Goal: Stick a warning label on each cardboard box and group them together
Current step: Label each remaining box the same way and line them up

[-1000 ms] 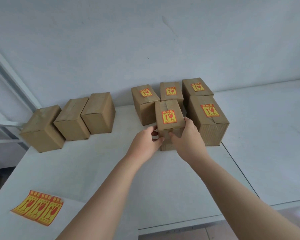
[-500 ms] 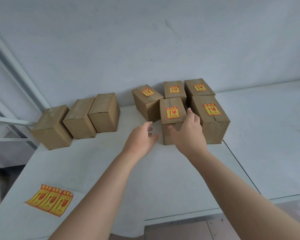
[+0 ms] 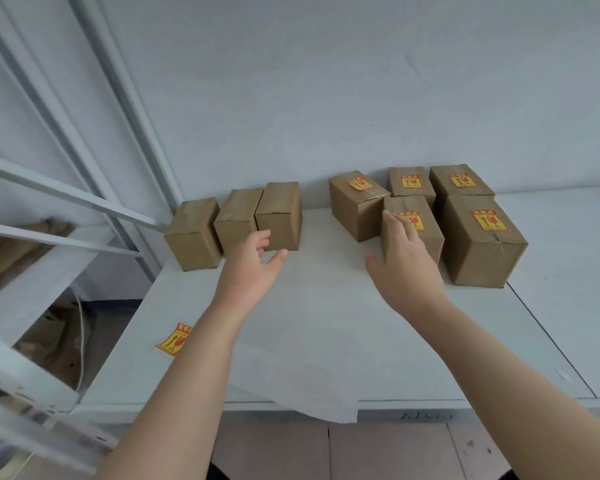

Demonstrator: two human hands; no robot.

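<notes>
Left hand (image 3: 253,261): empty, fingers spread, just in front of the nearest of three plain boxes (image 3: 280,216); probably it aims to take this one.
Right hand (image 3: 404,261): empty, fingers loosely apart, over the front labelled box (image 3: 420,233); contact unclear.
Labelled group (image 3: 478,237): five boxes close together at the right, stickers upward so they can be read.
Spare labels (image 3: 174,341): at the table (image 3: 326,341) edge, left, partly hidden by the forearm.

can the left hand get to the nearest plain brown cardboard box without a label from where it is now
Probably yes. The left hand is open with its fingertips just short of the rightmost unlabelled plain brown cardboard box, and only bare white table lies between them.
</notes>
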